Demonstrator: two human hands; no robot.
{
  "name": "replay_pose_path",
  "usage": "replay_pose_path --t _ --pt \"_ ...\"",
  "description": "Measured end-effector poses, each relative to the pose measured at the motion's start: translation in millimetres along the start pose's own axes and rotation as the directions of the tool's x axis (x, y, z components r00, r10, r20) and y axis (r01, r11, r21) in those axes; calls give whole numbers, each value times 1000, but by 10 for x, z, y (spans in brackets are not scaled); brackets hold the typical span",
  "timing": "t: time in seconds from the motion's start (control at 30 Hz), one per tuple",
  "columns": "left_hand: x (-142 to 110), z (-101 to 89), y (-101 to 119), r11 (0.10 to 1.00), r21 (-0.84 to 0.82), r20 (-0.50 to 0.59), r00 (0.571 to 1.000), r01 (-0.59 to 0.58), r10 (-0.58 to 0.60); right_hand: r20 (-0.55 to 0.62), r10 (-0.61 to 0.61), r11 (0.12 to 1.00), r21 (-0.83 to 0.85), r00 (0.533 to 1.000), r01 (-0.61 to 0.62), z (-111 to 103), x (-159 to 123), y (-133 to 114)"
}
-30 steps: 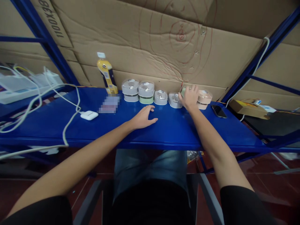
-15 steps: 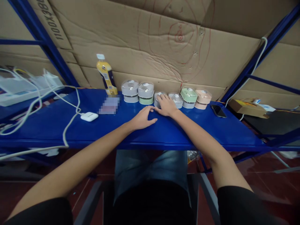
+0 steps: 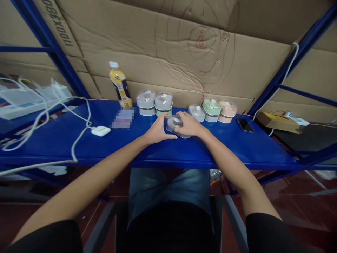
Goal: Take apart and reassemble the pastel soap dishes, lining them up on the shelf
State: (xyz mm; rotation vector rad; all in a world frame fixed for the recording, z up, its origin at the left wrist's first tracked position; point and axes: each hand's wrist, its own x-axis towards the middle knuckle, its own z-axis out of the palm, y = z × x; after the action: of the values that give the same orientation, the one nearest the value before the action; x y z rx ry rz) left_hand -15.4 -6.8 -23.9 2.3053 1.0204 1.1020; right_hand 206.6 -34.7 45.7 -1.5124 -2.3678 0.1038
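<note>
In the head view, your right hand (image 3: 191,125) has brought the grey container (image 3: 172,123) forward from the row of containers (image 3: 196,113), fingers gripping it; it now sits over the worktop (image 3: 118,147), within reach of your left hand (image 3: 157,130), fingers spread open.

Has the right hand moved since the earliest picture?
Yes: the right hand has moved left, away from the phone, and nearer the front edge of the table.
</note>
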Motion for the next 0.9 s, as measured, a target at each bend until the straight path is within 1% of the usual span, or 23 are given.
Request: replay_pose_path --t 0.03,0.07,0.1,0.2,0.3,0.4,0.5,0.57,0.67,0.73,0.8,0.9 --pt "1 -13 4 1000 -19 9 1000 1 -1 17 -87 995 46 996 86 0 -17 46" --pt "0 -26 12 999 -37 21 1000 1 0 28 -147 986 84 989 144 7 -33 86" --pt "-1 -38 25 999 -52 36 999 -1 3 38 -180 978 111 983 175 19 -45 118" --pt "-14 -70 76 997 -80 90 996 -6 13 63 -234 963 154 970 223 52 -67 168" --pt "-29 -88 121 998 -70 110 994 10 -2 15 -275 943 197 961 267 10 -96 223" --pt "-39 -96 142 999 -46 99 995 5 0 -66 -226 934 268 972 235 -111 -167 383" --pt "-53 -103 166 997 -7 134 988 -75 75 -121 -89 945 304 989 122 -219 -260 650" --pt "-69 -106 198 992 21 181 977 -121 115 -102 7 961 275 995 22 -248 -311 828" --pt "-90 -112 257 992 38 211 971 -124 114 -12 96 966 243 995 -90 -243 -357 1002" --pt "-92 -122 278 992 44 189 976 -114 104 19 123 962 244 992 -124 -237 -370 1048" --pt "-80 -146 262 993 54 145 985 -105 96 8 129 962 243 992 -127 -245 -374 1067" --pt "-45 -210 158 995 84 39 998 -50 47 -22 108 968 228 994 -100 -272 -376 1113"
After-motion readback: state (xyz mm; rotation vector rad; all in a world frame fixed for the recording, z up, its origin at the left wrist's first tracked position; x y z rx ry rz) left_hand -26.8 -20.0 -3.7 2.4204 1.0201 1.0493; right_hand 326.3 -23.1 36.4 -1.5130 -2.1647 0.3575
